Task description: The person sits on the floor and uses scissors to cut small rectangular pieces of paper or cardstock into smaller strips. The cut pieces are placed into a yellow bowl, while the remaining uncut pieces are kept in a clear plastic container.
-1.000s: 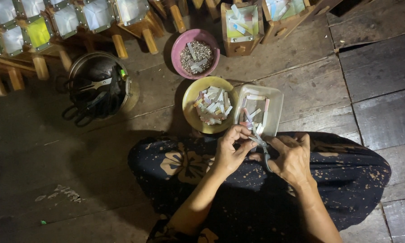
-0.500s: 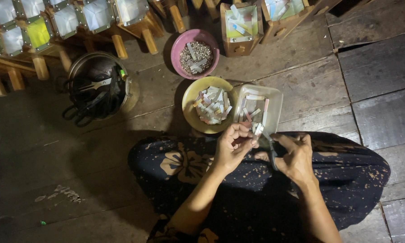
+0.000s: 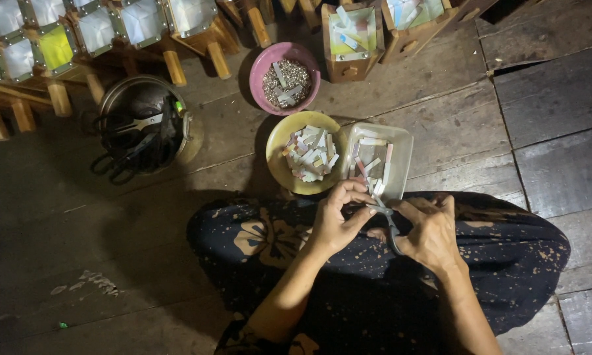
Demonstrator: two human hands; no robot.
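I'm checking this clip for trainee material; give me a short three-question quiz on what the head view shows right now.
1. True or false: the right hand holds scissors.
2. Which container lies nearest the hands: A the pink bowl, B the clear plastic tray, C the metal pot?
3. What fills the yellow bowl?

Key:
1. True; the left hand pinches a small piece at the blades.
2. B.
3. Small cut strips of pale coloured paper.
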